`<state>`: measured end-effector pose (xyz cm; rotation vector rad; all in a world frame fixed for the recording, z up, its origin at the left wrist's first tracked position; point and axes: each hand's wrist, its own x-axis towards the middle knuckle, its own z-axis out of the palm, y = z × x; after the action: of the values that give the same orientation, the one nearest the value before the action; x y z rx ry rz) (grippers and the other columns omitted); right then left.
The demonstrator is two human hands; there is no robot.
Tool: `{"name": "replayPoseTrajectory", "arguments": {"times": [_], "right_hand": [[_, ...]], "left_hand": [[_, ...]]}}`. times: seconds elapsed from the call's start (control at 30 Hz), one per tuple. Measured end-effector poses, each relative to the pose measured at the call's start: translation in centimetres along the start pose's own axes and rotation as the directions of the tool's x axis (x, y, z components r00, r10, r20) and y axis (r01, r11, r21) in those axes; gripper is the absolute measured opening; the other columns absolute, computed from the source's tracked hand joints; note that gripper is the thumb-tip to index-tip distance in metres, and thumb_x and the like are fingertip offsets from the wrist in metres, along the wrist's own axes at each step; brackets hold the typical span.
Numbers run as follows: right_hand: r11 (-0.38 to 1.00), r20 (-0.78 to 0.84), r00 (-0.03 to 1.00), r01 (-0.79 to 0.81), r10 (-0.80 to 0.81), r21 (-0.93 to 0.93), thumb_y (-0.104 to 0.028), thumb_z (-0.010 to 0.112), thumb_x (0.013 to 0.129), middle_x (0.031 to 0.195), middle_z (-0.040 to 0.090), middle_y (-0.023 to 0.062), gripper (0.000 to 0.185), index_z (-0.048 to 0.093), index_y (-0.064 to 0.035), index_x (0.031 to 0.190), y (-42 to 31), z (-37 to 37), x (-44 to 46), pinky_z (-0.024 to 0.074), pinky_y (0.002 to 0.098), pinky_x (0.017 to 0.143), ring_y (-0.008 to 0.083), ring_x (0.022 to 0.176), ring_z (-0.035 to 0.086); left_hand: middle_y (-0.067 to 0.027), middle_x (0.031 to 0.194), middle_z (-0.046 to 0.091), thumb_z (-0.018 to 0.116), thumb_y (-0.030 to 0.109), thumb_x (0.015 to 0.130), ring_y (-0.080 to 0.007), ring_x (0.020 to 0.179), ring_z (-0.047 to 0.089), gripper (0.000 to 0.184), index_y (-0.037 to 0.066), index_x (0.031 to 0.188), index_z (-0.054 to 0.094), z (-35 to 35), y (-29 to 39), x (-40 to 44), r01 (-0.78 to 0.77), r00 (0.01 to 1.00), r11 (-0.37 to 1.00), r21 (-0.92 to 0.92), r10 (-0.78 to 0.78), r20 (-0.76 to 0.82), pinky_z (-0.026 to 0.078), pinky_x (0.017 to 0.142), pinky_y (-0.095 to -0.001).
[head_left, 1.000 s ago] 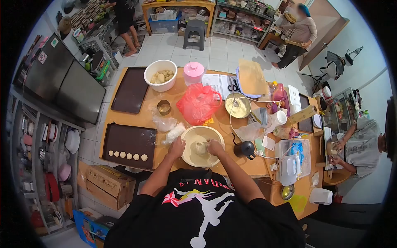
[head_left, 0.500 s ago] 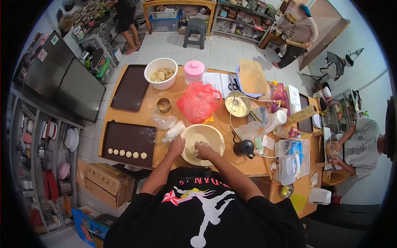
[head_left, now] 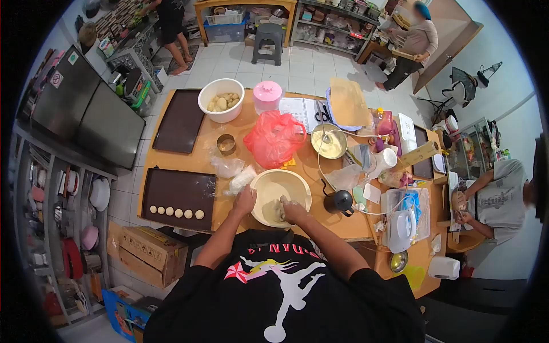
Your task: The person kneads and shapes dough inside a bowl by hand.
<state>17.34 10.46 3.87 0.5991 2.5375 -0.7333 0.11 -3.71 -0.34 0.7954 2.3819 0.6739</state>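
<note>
A cream-coloured mixing bowl [head_left: 264, 184] stands at the table's front edge, close to my body. My left hand [head_left: 246, 200] grips its left rim. Inside the bowl, at the right side, is my right hand [head_left: 294, 212], fingers curled down against a pale, greyish lump of dough [head_left: 277, 212]. Part of the lump is hidden by the fingers. Left of the bowl, a dark baking tray [head_left: 180, 191] carries a row of several small round dough balls [head_left: 179, 213]. A white plastic bag [head_left: 242, 179] lies just behind my left hand.
Behind the bowl sits a red plastic bag [head_left: 273, 137]. A black kettle [head_left: 338, 203] stands to its right, near a metal bowl of pale mixture [head_left: 329, 146]. Farther back are a white tub [head_left: 222, 117] of dough pieces and another tray [head_left: 178, 123]. A co-worker [head_left: 503, 194] works at right.
My right hand has shifted slightly right and down inside the bowl, and more of the greyish lump shows. My left hand stays on the rim. The co-worker's hands at right have moved.
</note>
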Motion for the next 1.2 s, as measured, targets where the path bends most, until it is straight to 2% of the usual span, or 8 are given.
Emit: {"name": "replayPoseTrajectory", "arguments": {"times": [0.3,0.4,0.5,0.6,0.7,0.8,1.0,1.2], "right_hand": [[0.978,-0.155,0.981,-0.137,0.112,-0.155,-0.018,0.057,0.083,0.097,0.066,0.0227,0.033,0.051,-0.0025,0.111,-0.2,1.6,1.1,0.0509,0.0478,0.08,0.0377,0.095,0.065],[0.982,-0.058,0.99,-0.132,0.125,-0.135,-0.017,0.058,0.081,0.099,0.066,0.0242,0.036,0.05,-0.0005,0.113,-0.2,0.8,1.5,0.0506,0.0476,0.082,0.0389,0.097,0.065],[0.959,-0.132,0.953,-0.258,0.273,0.118,-0.02,0.063,0.078,0.103,0.065,0.0258,0.044,0.05,0.0015,0.114,0.0,1.1,1.5,0.0503,0.0469,0.084,0.0402,0.099,0.064],[0.955,-0.084,0.956,-0.27,0.281,0.119,-0.022,0.068,0.074,0.108,0.063,0.0275,0.052,0.048,0.0023,0.116,1.7,2.1,2.8,0.05,0.0467,0.085,0.0409,0.1,0.063],[0.979,0.102,0.984,-0.161,0.149,0.123,-0.024,0.071,0.072,0.114,0.061,0.0267,0.06,0.049,-0.0003,0.122,3.3,0.9,3.5,0.0488,0.0458,0.089,0.0398,0.105,0.061],[0.988,0.085,0.993,-0.088,0.078,0.125,-0.021,0.068,0.075,0.118,0.059,0.0254,0.056,0.051,-0.0038,0.125,2.4,-1.7,1.2,0.0456,0.0449,0.094,0.0392,0.111,0.057],[0.959,-0.344,0.918,0.253,-0.195,0.13,-0.02,0.063,0.082,0.116,0.058,0.025,0.046,0.055,-0.0062,0.125,1.7,-0.4,2.7,0.0425,0.0462,0.096,0.0397,0.112,0.054],[0.987,-0.149,0.976,0.161,-0.158,0.007,-0.022,0.061,0.084,0.112,0.058,0.0274,0.039,0.058,-0.0099,0.121,0.0,0.3,2.8,0.0453,0.0478,0.091,0.0402,0.106,0.057]], "left_hand": [[-0.0301,0.095,0.062,0.048,0.03,0.095,-0.049,0.092,0.059,0.034,0.0,0.111,0.049,0.5,-0.8,0.3,-0.086,0.995,0.994,-0.06,0.083,-0.052,0.046,0.082,-0.0559],[-0.0306,0.095,0.062,0.048,0.03,0.095,-0.0494,0.091,0.059,0.034,0.0,0.11,0.049,0.5,-0.8,0.2,-0.067,0.997,0.996,-0.059,0.065,-0.032,0.045,0.081,-0.0561],[-0.0305,0.096,0.062,0.048,0.031,0.095,-0.0492,0.092,0.059,0.034,0.001,0.11,0.049,0.2,-0.4,0.0,-0.072,0.996,0.997,-0.036,0.07,-0.052,0.045,0.082,-0.0559],[-0.0302,0.097,0.063,0.048,0.032,0.095,-0.0485,0.093,0.059,0.034,0.001,0.111,0.049,0.2,-0.3,0.1,-0.051,0.998,0.999,-0.011,0.05,-0.042,0.045,0.083,-0.0556],[-0.0299,0.097,0.063,0.047,0.032,0.095,-0.0478,0.095,0.059,0.035,0.001,0.111,0.049,-0.2,0.0,-0.2,-0.018,1.0,1.0,-0.014,0.018,-0.023,0.045,0.083,-0.0555],[-0.0298,0.097,0.063,0.047,0.032,0.095,-0.0477,0.095,0.059,0.035,0.001,0.111,0.049,-0.2,0.1,-0.2,-0.024,1.0,0.999,-0.03,0.024,-0.018,0.045,0.083,-0.0554],[-0.0297,0.096,0.063,0.047,0.032,0.095,-0.048,0.094,0.059,0.035,0.0,0.111,0.049,-0.1,-0.1,-0.1,-0.014,1.0,1.0,-0.02,0.014,-0.001,0.045,0.083,-0.0553],[-0.029,0.097,0.063,0.047,0.034,0.095,-0.0469,0.094,0.06,0.037,0.001,0.112,0.049,0.1,-0.2,0.2,-0.001,1.0,1.0,0.018,0.001,-0.01,0.046,0.083,-0.0551]]}}
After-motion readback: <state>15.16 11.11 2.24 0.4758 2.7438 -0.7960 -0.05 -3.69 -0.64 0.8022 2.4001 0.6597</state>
